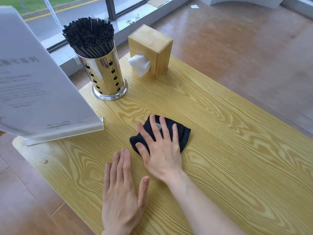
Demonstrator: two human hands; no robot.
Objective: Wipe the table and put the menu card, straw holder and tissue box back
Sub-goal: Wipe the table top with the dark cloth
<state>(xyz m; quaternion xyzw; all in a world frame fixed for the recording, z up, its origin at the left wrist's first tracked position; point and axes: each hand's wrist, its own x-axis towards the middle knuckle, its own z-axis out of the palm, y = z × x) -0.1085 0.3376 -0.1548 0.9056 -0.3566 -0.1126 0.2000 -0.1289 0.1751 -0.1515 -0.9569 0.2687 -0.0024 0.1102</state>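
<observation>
Wood-grain table (220, 150) by window | right hand (162, 150) fingers spread on cloth (183, 133) | left hand (122, 192) flat

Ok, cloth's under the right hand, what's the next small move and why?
Probably sweep the right hand, flat on the dark cloth, rightward across the bare table. The straw holder, tissue box and menu card crowd the far-left end.

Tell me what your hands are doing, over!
Right hand flat on cloth, left hand flat on table. Menu card, straw holder, tissue box along far edge.
</observation>
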